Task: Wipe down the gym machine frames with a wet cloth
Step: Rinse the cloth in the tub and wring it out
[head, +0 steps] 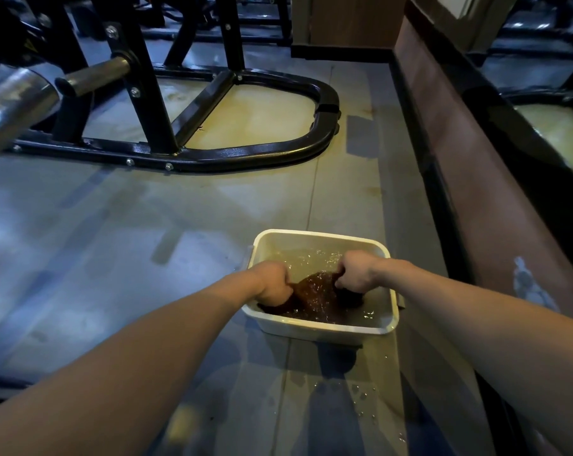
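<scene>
The step in hand is judged to be the wetting or rinsing of the cloth; no frame is being wiped yet. One black tubular steel machine frame, with a looped base and bolted uprights, is seen on the grey floor across the upper left of the frame, well apart from the tub. One white rectangular plastic tub, filled with cloudy water, is set on the floor at lower centre. One dark brown sodden cloth is held in the tub, partly under the water, bunched between two hands. The left hand is closed in a fist on the cloth's left end, and the right hand is clenched on its right end. Next, it is judged, the cloth must be lifted, wrung out over the tub so that it is damp and not dripping, then carried up and left to the frame's tubing. Several water droplets are scattered on the floor below the tub
</scene>
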`<state>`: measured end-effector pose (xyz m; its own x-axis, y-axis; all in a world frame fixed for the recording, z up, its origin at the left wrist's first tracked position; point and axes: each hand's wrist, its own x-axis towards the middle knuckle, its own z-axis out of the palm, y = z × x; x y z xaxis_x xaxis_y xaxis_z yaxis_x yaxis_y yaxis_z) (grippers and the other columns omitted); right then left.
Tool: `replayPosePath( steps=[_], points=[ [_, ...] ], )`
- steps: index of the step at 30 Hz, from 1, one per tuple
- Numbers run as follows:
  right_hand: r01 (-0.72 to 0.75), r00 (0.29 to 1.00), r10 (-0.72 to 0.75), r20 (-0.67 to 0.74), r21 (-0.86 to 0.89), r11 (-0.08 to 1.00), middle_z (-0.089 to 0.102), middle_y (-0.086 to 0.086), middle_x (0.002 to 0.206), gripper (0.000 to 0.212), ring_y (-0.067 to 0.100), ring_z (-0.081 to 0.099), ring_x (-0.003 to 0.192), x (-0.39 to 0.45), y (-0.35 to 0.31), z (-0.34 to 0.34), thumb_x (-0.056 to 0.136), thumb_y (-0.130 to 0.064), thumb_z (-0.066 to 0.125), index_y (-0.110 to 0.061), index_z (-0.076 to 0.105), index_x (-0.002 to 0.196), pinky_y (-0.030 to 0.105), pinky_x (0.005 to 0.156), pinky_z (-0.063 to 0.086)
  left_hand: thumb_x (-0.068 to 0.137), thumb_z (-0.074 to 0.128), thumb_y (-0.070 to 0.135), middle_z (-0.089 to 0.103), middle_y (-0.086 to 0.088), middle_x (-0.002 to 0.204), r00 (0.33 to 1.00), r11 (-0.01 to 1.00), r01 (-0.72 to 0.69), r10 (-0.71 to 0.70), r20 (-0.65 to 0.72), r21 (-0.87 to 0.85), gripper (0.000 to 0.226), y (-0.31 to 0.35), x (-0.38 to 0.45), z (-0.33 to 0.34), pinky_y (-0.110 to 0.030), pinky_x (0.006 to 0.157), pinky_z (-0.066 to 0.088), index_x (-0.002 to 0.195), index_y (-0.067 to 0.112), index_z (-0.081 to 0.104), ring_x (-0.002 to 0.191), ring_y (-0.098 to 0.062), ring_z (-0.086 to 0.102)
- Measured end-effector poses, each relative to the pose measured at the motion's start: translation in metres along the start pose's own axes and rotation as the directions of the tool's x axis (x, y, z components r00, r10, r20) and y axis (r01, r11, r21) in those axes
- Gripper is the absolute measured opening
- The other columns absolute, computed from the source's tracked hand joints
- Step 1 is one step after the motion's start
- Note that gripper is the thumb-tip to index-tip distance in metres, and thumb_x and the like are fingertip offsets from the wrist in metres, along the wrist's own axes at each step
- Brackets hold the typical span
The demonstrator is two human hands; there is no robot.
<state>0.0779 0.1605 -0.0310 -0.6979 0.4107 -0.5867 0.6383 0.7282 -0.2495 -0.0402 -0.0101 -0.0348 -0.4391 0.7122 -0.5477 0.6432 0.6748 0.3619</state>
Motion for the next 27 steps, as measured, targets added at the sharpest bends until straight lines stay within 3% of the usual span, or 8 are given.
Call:
replayPosePath(
  steps=[6, 9, 14, 16, 19, 21, 24, 27],
  points=[
    [0.0, 0.998, 0.045, -0.05, 0.664, 0.748, 0.065, 0.009, 0.083, 0.019, 0.017, 0.056, 0.074, -0.013, -0.017, -0.018, 0.101, -0.005, 0.049, -0.004, 0.066, 0.094, 0.024, 0.058, 0.045, 0.096, 0.047, 0.031, 0.065, -0.02, 0.098, 0.987, 0.833, 0.002, -0.091, -0.133, -0.554, 0.021, 0.01, 0.003, -0.016, -0.046, 0.093, 0.056, 0.086, 0.025, 0.064, 0.096, -0.028, 0.062],
    [0.037, 0.999, -0.005, -0.042, 0.804, 0.594, 0.067, 0.012, 0.093, 0.019, 0.018, 0.061, 0.083, -0.026, -0.022, -0.03, 0.104, -0.004, 0.048, -0.002, 0.067, 0.103, 0.023, 0.061, 0.047, 0.106, 0.046, 0.015, 0.065, -0.022, 0.101, 0.992, 0.678, -0.016, -0.082, -0.097, -0.735, 0.016, 0.015, -0.007, -0.024, -0.037, 0.063, 0.063, 0.098, 0.013, 0.06, 0.094, -0.03, 0.068],
    [0.147, 0.987, -0.144, -0.07, 0.756, 0.638, 0.071, 0.02, 0.118, 0.025, 0.032, 0.068, 0.115, -0.045, -0.043, -0.013, 0.102, -0.005, 0.054, -0.005, 0.07, 0.122, 0.038, 0.101, 0.055, 0.108, 0.045, 0.028, 0.072, -0.02, 0.107, 0.993, 0.519, -0.025, -0.086, -0.081, -0.854, 0.029, 0.022, -0.011, -0.029, -0.044, 0.078, 0.064, 0.113, 0.007, 0.064, 0.096, -0.032, 0.074],
    [0.141, 0.975, -0.218, -0.032, 0.853, 0.503, 0.072, 0.02, 0.122, 0.026, 0.038, 0.065, 0.123, -0.048, -0.047, -0.006, 0.102, -0.007, 0.058, -0.007, 0.068, 0.125, 0.046, 0.11, 0.05, 0.101, 0.056, 0.048, 0.076, -0.014, 0.106, 0.993, 0.544, -0.019, -0.084, -0.077, -0.839, 0.041, 0.018, -0.011, -0.029, -0.044, 0.086, 0.063, 0.115, 0.012, 0.069, 0.098, -0.028, 0.075],
    [-0.008, 0.964, -0.261, 0.056, 0.983, 0.184, 0.071, 0.02, 0.124, 0.03, 0.029, 0.071, 0.114, -0.049, -0.036, -0.013, 0.103, -0.009, 0.059, -0.004, 0.061, 0.133, 0.037, 0.1, 0.058, 0.098, 0.067, 0.03, 0.075, -0.015, 0.11, 0.995, 0.619, -0.014, -0.068, -0.071, -0.786, 0.028, 0.01, -0.009, -0.03, -0.043, 0.095, 0.059, 0.117, 0.009, 0.068, 0.102, -0.026, 0.073],
    [0.049, 0.984, -0.176, 0.006, 0.95, 0.307, 0.07, 0.018, 0.124, 0.034, 0.024, 0.072, 0.104, -0.044, -0.029, -0.015, 0.104, -0.011, 0.058, -0.004, 0.058, 0.138, 0.035, 0.092, 0.061, 0.101, 0.062, 0.016, 0.072, -0.015, 0.113, 0.993, 0.63, -0.013, -0.082, -0.084, -0.776, 0.02, 0.008, -0.009, -0.032, -0.036, 0.086, 0.06, 0.121, 0.012, 0.065, 0.104, -0.025, 0.069],
    [0.258, 0.949, -0.15, -0.276, 0.412, 0.874, 0.047, 0.01, 0.151, 0.067, 0.026, 0.057, 0.126, -0.033, -0.019, -0.009, 0.098, -0.014, 0.066, -0.018, 0.036, 0.158, 0.036, 0.1, 0.056, 0.101, 0.06, 0.011, 0.07, -0.012, 0.111, 0.993, 0.744, -0.06, -0.021, -0.114, -0.666, 0.024, 0.012, -0.011, -0.034, -0.03, 0.078, 0.057, 0.123, 0.021, 0.063, 0.104, -0.024, 0.068],
    [0.379, 0.891, -0.375, -0.257, -0.035, 0.925, 0.031, -0.002, 0.165, 0.089, 0.024, 0.029, 0.148, -0.03, -0.019, -0.007, 0.093, -0.017, 0.072, -0.032, 0.02, 0.163, 0.046, 0.12, 0.038, 0.1, 0.059, 0.01, 0.068, -0.009, 0.114, 0.99, 0.854, -0.133, 0.094, -0.104, -0.502, 0.026, 0.013, -0.014, -0.032, -0.036, 0.09, 0.059, 0.119, 0.027, 0.064, 0.107, -0.024, 0.066]
  ],
)
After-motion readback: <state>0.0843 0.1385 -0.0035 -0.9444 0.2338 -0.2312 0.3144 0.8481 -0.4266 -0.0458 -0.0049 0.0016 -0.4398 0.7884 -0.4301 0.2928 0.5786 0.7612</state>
